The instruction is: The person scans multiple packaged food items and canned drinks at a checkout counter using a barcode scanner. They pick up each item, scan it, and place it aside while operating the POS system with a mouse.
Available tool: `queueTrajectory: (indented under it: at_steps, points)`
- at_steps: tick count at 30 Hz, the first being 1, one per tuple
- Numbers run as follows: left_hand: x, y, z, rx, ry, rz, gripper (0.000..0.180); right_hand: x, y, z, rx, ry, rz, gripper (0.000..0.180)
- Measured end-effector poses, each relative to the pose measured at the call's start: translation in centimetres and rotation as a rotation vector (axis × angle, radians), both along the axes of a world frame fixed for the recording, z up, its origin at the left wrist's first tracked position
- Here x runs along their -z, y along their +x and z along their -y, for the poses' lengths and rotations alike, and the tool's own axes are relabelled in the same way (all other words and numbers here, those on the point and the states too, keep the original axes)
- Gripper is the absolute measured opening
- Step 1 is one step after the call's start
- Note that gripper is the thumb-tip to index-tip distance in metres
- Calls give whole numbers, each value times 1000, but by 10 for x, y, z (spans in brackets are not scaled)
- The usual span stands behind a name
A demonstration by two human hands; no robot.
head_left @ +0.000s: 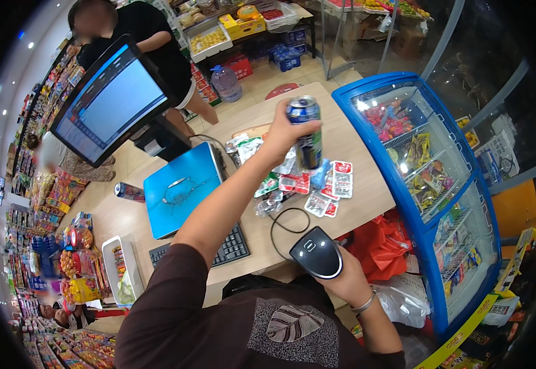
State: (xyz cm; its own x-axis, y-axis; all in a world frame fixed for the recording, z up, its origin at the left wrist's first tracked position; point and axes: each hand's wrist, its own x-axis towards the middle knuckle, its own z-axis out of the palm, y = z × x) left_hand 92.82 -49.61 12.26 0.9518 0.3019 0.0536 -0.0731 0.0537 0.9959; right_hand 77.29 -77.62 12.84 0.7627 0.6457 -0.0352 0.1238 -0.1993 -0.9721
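Note:
My left hand (284, 133) is wrapped round a tall blue drinks can (308, 150) and holds it above the far part of the counter (357, 203). Below the can lie several small packets (291, 183) in red, white and silver wrapping. Near my body, my right hand (350, 278) grips a black barcode scanner (314, 251), its cable looping onto the counter. The scanner is apart from the can. Further left a second can (129, 192) lies at the counter's edge, beside a blue flat-topped box (182, 184).
A monitor (111, 101) stands at the left, with a keyboard (234, 246) behind my left arm. To the right is a blue-framed chest freezer (431, 227), with a red bag (381, 246) beside it. Across the counter stands a person (148, 27). A white tray (123, 270) sits lower left.

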Motion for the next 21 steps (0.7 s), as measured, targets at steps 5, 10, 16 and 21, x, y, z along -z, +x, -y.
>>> queueTrajectory:
  at_steps: [5,10,16,21]
  points:
    - [66,89,40,-106,517,-55,88,28,7,27,89,-81,-81,41]
    - [138,103,37,-135,460,-194,79,47,4,39,143,-129,-207,47]
    - [135,85,43,-51,434,-39,77,52,0,24,158,-242,-208,43]
    - [49,-24,-3,-78,387,104,91,37,-6,-22,103,-248,-177,37]
